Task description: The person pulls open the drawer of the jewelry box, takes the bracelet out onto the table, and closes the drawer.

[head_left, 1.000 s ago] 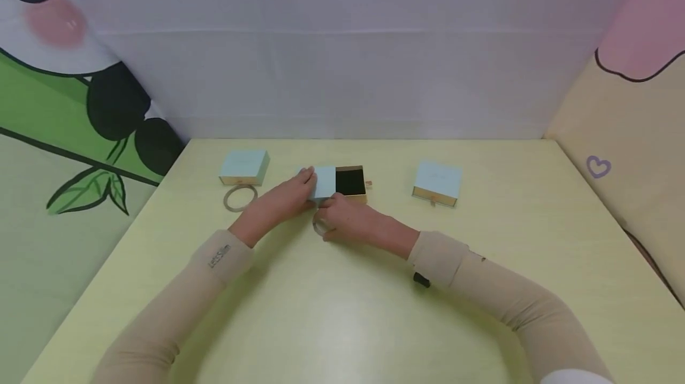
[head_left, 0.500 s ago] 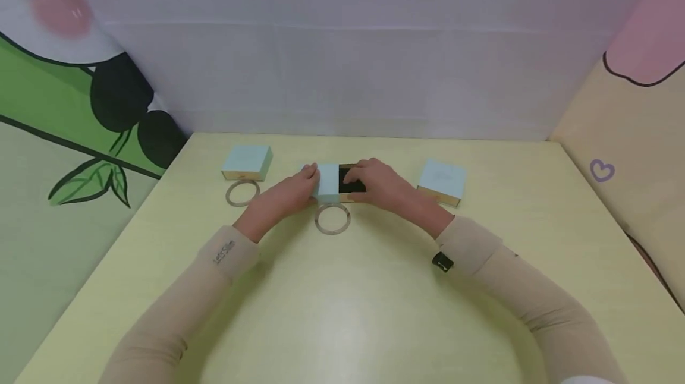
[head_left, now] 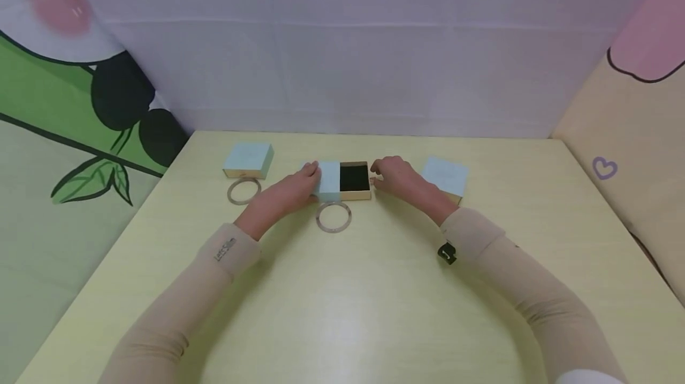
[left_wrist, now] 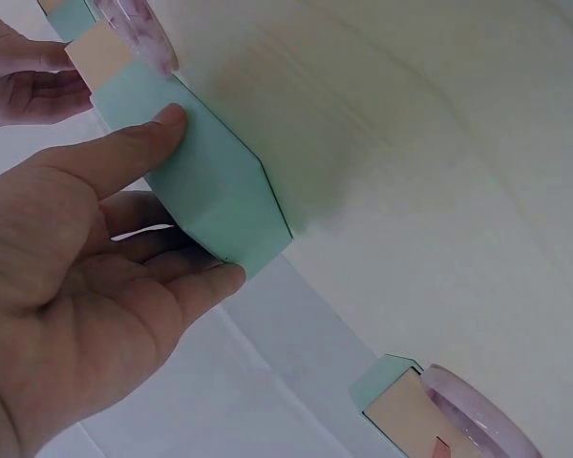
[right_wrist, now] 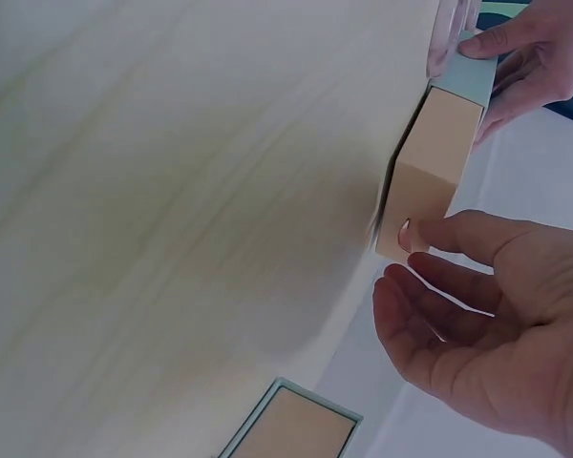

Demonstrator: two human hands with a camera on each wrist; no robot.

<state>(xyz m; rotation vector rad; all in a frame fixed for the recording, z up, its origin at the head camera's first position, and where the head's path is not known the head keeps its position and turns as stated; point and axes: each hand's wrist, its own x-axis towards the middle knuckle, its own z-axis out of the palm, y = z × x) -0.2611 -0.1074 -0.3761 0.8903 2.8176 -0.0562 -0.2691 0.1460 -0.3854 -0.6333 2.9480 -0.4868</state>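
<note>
One pale-blue box [head_left: 329, 176] lies between my hands, its drawer [head_left: 355, 196] part-open rightward along its long axis. My left hand [head_left: 287, 194] grips the cover [left_wrist: 205, 167]; my right hand [head_left: 400, 177], just right of the box and nearer its tab [right_wrist: 406, 235], bends thumb and forefinger narrowly about it, pinching or not I cannot tell.

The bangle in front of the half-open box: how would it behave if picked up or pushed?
The bangle looks stiff, judging by its even round outline. Its glossy surface may make it slightly slippery. Lying flat on the table, it would probably slide rather than roll.
</note>
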